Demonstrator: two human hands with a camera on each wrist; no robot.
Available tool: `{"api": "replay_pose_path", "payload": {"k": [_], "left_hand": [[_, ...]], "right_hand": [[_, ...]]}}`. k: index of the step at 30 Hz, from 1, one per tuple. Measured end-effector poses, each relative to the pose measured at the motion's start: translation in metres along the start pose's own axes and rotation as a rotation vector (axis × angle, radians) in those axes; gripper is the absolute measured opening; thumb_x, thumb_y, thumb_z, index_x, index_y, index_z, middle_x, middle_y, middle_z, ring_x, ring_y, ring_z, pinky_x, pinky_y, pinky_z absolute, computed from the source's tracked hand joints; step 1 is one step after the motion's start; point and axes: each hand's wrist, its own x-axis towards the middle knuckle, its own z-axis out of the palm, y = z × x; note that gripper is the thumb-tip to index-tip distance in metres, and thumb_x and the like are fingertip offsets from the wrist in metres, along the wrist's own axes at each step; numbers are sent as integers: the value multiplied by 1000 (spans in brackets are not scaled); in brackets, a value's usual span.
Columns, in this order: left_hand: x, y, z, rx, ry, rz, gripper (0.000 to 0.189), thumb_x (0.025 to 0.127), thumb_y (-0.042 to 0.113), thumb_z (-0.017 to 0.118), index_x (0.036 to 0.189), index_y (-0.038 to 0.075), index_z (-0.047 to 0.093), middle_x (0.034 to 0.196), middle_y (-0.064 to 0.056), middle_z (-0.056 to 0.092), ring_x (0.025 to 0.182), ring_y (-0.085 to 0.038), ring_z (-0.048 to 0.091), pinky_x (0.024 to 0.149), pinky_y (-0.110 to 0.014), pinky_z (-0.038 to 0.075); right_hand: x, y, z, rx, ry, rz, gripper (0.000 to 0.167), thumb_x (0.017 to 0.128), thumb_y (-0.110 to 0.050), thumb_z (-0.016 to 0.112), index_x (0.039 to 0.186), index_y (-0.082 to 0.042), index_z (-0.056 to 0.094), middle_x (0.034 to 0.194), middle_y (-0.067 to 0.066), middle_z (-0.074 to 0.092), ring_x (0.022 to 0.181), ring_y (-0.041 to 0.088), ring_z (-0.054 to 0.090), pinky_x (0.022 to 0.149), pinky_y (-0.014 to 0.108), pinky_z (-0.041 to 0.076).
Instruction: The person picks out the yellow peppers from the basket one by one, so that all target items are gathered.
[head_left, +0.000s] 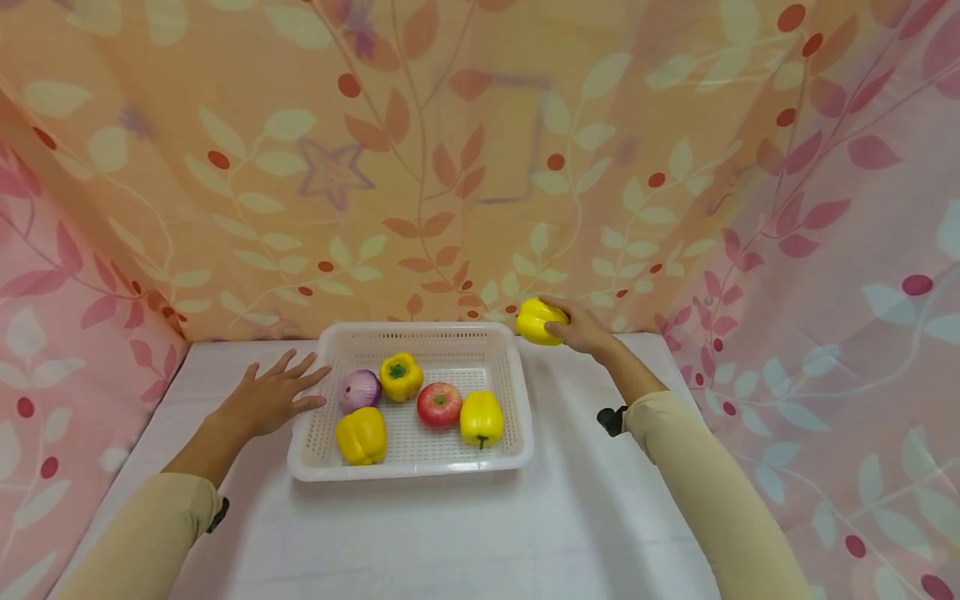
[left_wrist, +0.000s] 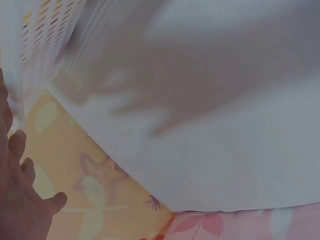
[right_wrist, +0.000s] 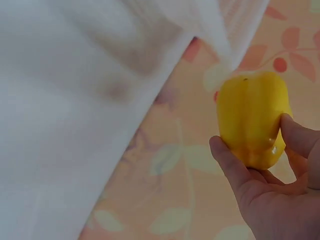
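My right hand pinches a shiny, chunky yellow pepper, probably light, slippery: hold its sides. My left hand is spread.

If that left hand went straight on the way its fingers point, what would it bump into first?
Probably the left rim of the white basket: the left hand overlaps it in the head view. Depth is unclear, so it might pass above.

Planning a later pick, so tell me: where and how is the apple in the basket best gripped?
Probably by its near and far sides, from above: the apple is round, a yellow pepper sits close on its right, and the raised walls of the basket would hinder a low approach.
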Motion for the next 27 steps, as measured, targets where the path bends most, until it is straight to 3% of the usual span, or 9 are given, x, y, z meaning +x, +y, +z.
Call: {"api": "replay_pose_path", "payload": {"k": [13, 27], "left_hand": [[-2, 4, -4, -3, 6, -2, 64, 99, 51, 53, 153, 17, 40, 160, -21, 26, 145, -52, 16, 106, -80, 5], [-1, 1, -1, -32, -3, -16, 67, 99, 53, 52, 154, 17, 38, 161, -21, 23, 145, -52, 12, 106, -80, 1]], "right_hand": [[-21, 84, -6, 46, 127, 161, 60, 103, -13, 50, 158, -10, 26, 157, 24, 30, 133, 45, 36, 115, 59, 29], [-32, 130, 2, 42, 248, 271, 62, 105, -14, 48, 160, -14, 20, 162, 22, 21, 146, 46, 20, 119, 61, 14]]}}
